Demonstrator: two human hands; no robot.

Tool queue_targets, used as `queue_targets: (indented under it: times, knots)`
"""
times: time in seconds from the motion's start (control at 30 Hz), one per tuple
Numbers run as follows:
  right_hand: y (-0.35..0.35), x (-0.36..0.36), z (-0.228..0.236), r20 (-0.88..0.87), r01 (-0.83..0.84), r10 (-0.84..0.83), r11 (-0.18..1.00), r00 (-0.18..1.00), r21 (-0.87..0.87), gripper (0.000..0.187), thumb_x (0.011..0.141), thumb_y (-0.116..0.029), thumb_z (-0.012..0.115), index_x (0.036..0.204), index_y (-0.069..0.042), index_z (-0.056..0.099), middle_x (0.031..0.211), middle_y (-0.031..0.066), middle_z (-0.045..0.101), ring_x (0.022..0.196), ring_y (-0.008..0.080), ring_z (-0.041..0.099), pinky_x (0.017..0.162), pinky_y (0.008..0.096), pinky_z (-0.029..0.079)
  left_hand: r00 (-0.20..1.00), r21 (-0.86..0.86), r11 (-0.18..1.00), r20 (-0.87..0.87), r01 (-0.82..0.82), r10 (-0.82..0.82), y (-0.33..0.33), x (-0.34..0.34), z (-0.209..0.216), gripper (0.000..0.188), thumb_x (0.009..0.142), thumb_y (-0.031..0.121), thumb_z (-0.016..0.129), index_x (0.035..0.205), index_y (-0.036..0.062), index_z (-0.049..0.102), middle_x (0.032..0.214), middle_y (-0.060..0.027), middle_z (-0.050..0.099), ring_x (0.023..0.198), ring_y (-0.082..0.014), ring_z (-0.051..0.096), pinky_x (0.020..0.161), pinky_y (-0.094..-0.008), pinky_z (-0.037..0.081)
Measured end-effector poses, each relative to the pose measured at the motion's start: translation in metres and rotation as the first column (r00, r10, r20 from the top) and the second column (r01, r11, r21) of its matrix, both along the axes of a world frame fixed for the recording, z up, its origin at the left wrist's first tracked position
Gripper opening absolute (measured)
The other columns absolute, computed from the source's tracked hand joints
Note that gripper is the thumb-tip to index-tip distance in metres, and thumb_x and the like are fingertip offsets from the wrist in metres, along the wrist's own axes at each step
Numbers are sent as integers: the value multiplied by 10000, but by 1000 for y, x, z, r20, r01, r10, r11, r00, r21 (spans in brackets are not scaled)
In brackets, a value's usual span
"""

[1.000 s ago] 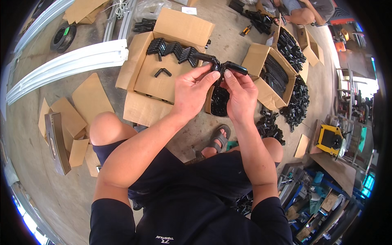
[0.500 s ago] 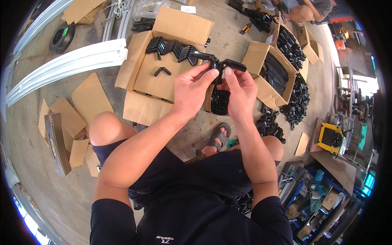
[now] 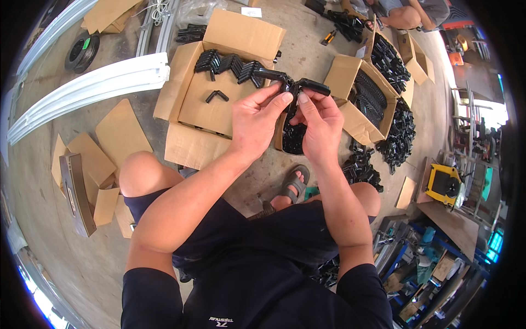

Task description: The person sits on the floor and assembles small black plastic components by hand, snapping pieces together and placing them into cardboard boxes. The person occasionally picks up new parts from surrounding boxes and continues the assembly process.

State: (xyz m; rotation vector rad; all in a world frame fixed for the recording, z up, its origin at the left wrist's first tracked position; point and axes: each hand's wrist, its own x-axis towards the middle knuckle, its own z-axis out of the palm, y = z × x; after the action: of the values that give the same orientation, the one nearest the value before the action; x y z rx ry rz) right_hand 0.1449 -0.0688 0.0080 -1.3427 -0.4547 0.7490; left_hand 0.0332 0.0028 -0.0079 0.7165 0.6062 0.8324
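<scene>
Out in front of me, both hands are closed on black angled corner pieces held end to end. My left hand (image 3: 255, 125) pinches the left corner piece (image 3: 270, 74) between thumb and fingers. My right hand (image 3: 321, 130) grips the right corner piece (image 3: 315, 86), thumb on its near side. The inner ends meet or nearly meet between my thumbs; whether they are joined I cannot tell. Behind my left hand, an open cardboard box (image 3: 198, 112) contains zigzag rows of corner pieces (image 3: 224, 64) and one loose corner piece (image 3: 217, 95). Below my fingers sits a small container of black parts (image 3: 294, 140), partly hidden.
On the right, another cardboard box (image 3: 356, 122) is packed with black pieces, beside heaps of black parts (image 3: 397, 140). White curved profiles (image 3: 93, 90) reach in from the left, above flattened cardboard (image 3: 123, 129). Another person (image 3: 402, 16) sits at the far right.
My right hand has shifted slightly left and its thumb has moved a little on the corner piece. My left hand keeps nearly the same place and hold.
</scene>
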Motion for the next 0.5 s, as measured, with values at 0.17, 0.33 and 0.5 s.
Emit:
queue_targets:
  times: [0.17, 0.33, 0.5]
  knots:
    - [1, 3, 0, -23, -20, 20, 1000, 1000, -1, 141, 1011, -112, 733, 1109, -12, 715, 969, 26, 719, 668, 63, 586, 561, 230, 488, 1000, -3, 1000, 4, 8, -8, 2, 0, 0, 357, 992, 6, 722, 1325, -108, 664, 1170, -117, 753, 1004, -101, 697, 899, -249, 587]
    - [2, 3, -3, -52, -14, 14, 1000, 999, 0, 136, 1011, -110, 733, 1104, -11, 721, 964, 27, 723, 656, 62, 577, 549, 229, 479, 1000, 7, 1000, 1, 6, -6, 2, -1, -3, 342, 1002, 39, 722, 1318, -84, 678, 1151, -104, 755, 985, -121, 699, 886, -294, 596]
    - [4, 0, -2, -85, 5, -2, 1000, 996, 31, 112, 1005, -115, 746, 1066, -24, 726, 919, 10, 723, 631, 55, 573, 536, 225, 476, 1000, -9, 1000, -7, 12, -12, 2, -1, -1, 351, 989, 9, 723, 1320, -97, 673, 1159, -104, 755, 994, -95, 694, 888, -248, 583]
